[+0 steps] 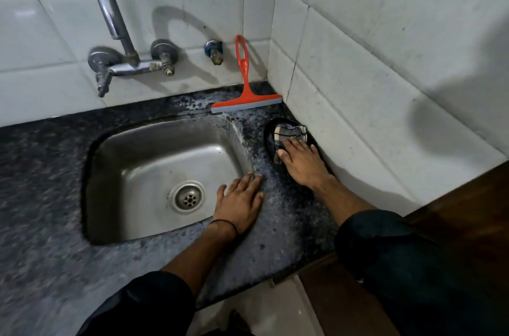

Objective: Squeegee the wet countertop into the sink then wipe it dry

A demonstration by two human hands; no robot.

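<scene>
Left hand (239, 205) flat, fingers spread, on countertop (289, 225) by sink (124, 156); right hand (301, 163) fingers straight, pressing cloth (290, 132).

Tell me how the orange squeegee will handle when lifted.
Probably light and stiff: the squeegee looks like thin moulded plastic with a loop handle. Its grey blade edge likely flexes. It only leans on the wall tiles, so a nudge may tip it.

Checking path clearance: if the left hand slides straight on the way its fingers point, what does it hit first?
Probably the dish rim: the left hand lies flat on the counter, fingers angled toward it. The line is approximate.
</scene>
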